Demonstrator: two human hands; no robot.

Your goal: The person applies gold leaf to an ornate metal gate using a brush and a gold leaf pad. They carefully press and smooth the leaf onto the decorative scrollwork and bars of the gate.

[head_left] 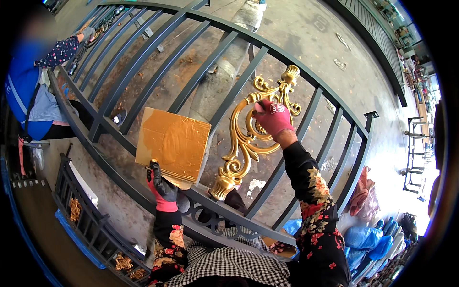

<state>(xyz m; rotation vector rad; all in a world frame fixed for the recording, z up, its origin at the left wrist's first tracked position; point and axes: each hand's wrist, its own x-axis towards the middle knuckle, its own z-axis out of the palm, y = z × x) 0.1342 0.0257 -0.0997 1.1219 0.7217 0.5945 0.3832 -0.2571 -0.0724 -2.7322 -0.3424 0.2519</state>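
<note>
- Currently, I am facing a dark grey metal railing panel (202, 72), its bars slanting across the view above a stained concrete floor (291, 33).
- My left hand (163, 187), in a black glove with a pink cuff, is grasping a gold-smeared cardboard square (174, 146) by its near edge; its fingers are clasping the lower left part.
- My right hand (274, 118), in a maroon glove, is reaching over the upper half of a gold scroll ornament (234, 131). Its fingers are curling inward; I cannot tell whether they are pinching a small tool or only touching the metal.
- The ornament is sitting between the railing's bars, to the right of the cardboard, one cup-shaped end pointing away from me and the other toward me.
- For good work here, I am judging that a light touch is suiting the tight curls, where gold could be pooling in the hollows.
- Holding the cardboard near the ornament is probably helping, as long as its wet-looking face is staying clear of the grey bars and my flowered sleeves (315, 201).
- At far left, a co-worker in blue (21, 95) is working beside the same railing, so jolting it seems worth avoiding.
</note>
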